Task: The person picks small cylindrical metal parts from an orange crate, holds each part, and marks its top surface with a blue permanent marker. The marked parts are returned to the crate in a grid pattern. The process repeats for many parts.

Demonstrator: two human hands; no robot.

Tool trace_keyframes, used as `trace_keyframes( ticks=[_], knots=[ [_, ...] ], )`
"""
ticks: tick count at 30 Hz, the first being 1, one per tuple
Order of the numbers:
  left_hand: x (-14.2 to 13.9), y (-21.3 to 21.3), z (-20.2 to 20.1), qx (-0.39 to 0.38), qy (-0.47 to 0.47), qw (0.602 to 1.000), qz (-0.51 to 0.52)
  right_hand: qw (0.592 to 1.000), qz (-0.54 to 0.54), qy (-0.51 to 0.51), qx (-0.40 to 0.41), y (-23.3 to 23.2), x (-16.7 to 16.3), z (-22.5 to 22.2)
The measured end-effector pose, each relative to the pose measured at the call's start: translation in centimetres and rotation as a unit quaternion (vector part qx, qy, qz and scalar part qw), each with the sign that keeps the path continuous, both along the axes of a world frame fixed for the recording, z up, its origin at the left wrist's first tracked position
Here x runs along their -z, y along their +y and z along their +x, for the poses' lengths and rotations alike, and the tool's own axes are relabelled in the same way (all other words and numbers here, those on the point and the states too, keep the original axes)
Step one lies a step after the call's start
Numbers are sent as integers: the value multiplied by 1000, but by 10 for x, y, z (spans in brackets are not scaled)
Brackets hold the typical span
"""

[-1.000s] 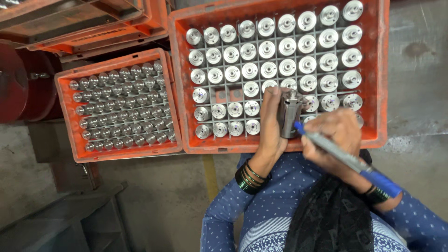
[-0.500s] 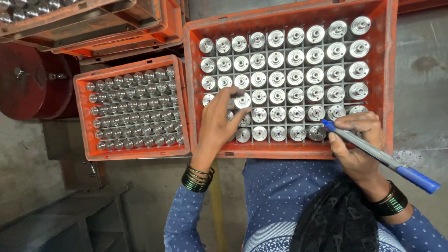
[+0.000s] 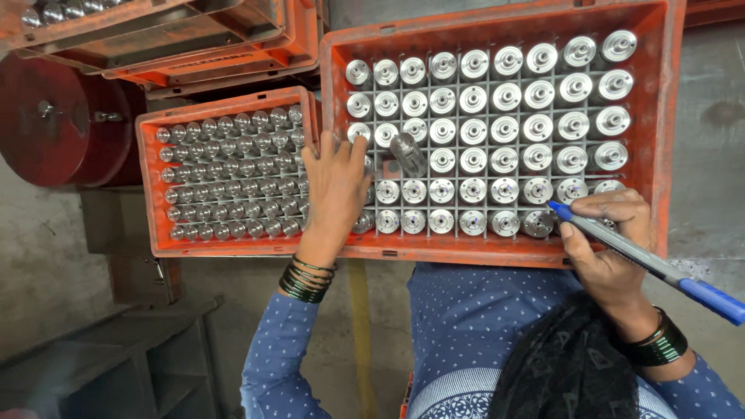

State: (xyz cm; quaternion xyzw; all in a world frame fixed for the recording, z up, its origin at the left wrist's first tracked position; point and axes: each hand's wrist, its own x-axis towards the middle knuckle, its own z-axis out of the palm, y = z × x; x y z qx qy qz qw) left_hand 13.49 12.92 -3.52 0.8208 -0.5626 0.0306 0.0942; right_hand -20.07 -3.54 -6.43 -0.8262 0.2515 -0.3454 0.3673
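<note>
We look down on a big orange crate (image 3: 660, 155) at the right, its grey grid holding rows of upright metal cylinders with round shiny tops. Left of it and touching its wall sits a smaller orange crate (image 3: 147, 194), packed with many smaller metal pins (image 3: 225, 178). Farther left is a dark red wheel (image 3: 46, 124), and at the far left more orange crates (image 3: 194, 39) are stacked at a tilt. Below the small crate, near left, stands a grey metal frame (image 3: 116, 365).

Our blue dotted sleeves come in from the near edge. The left hand (image 3: 335, 190) lies flat over the near left corner of the big crate, across the wall between the two crates, with dark green bangles (image 3: 305, 279) at the wrist. Its fingers are spread narrowly, and the tips reach toward one tilted cylinder (image 3: 409, 154) that leans out of its cell in the third row; we cannot tell whether they touch it or hold anything.

The right hand (image 3: 609, 240) rests at the near right rim of the big crate, and its fingers are closed around a blue marker (image 3: 652, 260). The marker tip points left, just above the near row of cylinders (image 3: 473, 223), whose tops carry small blue dots.
</note>
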Motion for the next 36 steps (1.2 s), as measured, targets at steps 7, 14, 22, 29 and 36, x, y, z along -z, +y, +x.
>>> trace_keyframes(
  ticks=[7,14,22,29,36],
  knots=[
    [-69,26,-4,-29,22,991,-130,1000,16,-3,3,0,-4,2],
    [-53,-6,-71,-28,802,517,-299,999,30,-22,-6,0,-8,2],
    [29,-74,-172,-62,859,428,-275,999,11,-34,-1,13,-12,0],
    [39,-79,-176,-89,886,330,-313,997,-71,23,-34,20,-41,18],
    [41,-75,-174,-103,869,366,-316,986,-161,23,-38,16,-45,38]
  ],
)
